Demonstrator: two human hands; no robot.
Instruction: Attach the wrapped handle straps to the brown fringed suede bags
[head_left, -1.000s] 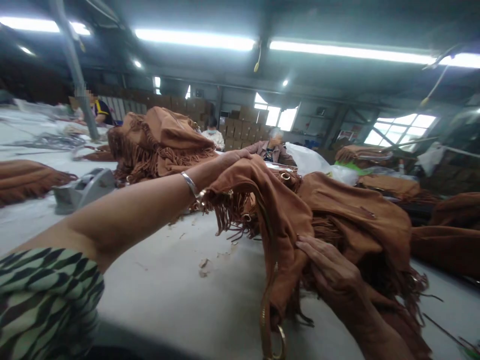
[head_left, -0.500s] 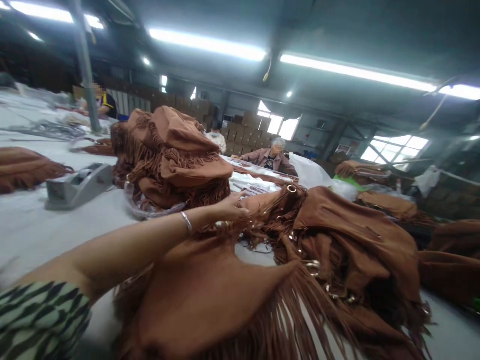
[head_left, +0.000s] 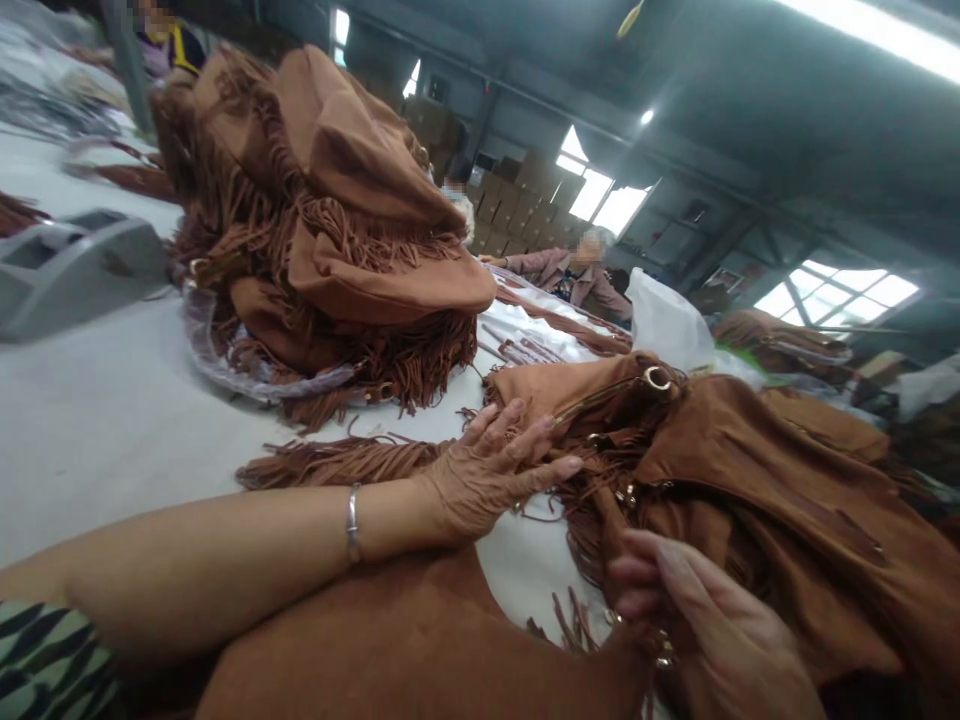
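My left hand (head_left: 487,470) is stretched over brown fringe and the edge of a fringed bag (head_left: 570,385), its fingers spread. A silver bracelet (head_left: 352,522) circles that wrist. At the lower right, my right hand (head_left: 720,620) has its fingers curled together around the lower end of a narrow brown strap (head_left: 609,510); the grip is partly hidden. A smooth brown suede piece (head_left: 420,640) lies closest to me, under my left forearm. More brown bags (head_left: 795,500) with gold rings and a zip are heaped beyond my right hand.
A tall pile of fringed brown bags (head_left: 375,180) stands on the white table (head_left: 90,420) at the left. Beside it sits a grey tape dispenser (head_left: 82,265). Across the table is a person (head_left: 570,270); another person (head_left: 172,50) is at the far left. Stacked cartons (head_left: 517,190) fill the back.
The view has tilted down and shifted. My right hand has come into view at the lower right, closed on a strap. My left hand now lies with fingers spread.
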